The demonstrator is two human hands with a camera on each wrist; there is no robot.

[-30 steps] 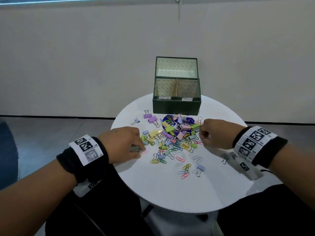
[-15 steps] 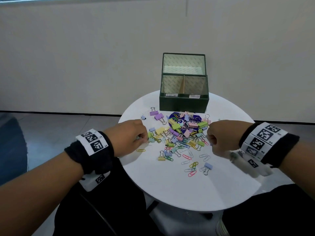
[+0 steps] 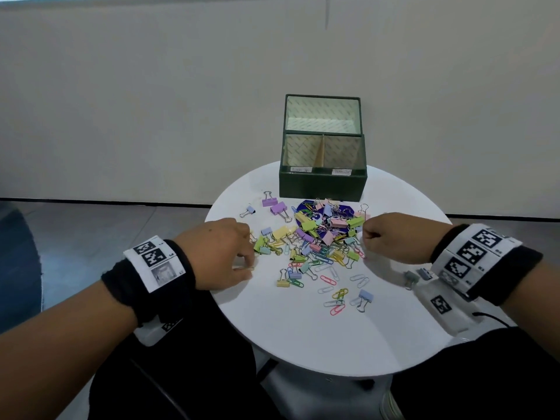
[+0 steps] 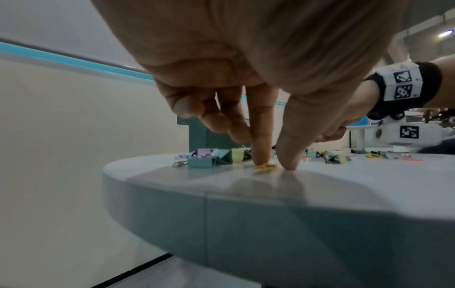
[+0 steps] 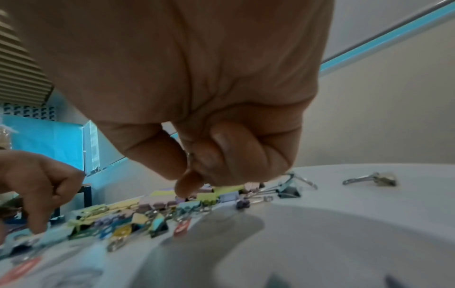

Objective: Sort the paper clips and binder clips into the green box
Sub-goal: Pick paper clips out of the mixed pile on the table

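Note:
A green box [image 3: 322, 184] stands at the back of the round white table [image 3: 303, 334], its lid upright and two labelled compartments open. A heap of coloured binder clips and paper clips [image 3: 321, 234] lies in front of it. My left hand [image 3: 242, 265] is at the heap's left edge. Its index fingertip and thumb [image 4: 288, 163] touch the tabletop and pinch a yellow paper clip [image 4: 265, 166] lying flat. My right hand [image 3: 368, 237] hovers curled at the heap's right edge. In the right wrist view its thumb and fingers [image 5: 209, 161] pinch a thin metal clip wire [image 5: 189, 155], mostly hidden.
Two purple binder clips [image 3: 277, 207] and a small blue one [image 3: 249, 211] lie left of the box. Loose paper clips [image 3: 336, 298] are scattered toward the table's front. Two small binder clips [image 3: 411, 278] sit beside my right wrist. A blue seat [image 3: 15, 268] is at far left.
My left hand drew back a little from the heap and set index and thumb down on a yellow paper clip. The right hand stayed curled and shifted slightly off the heap's right edge.

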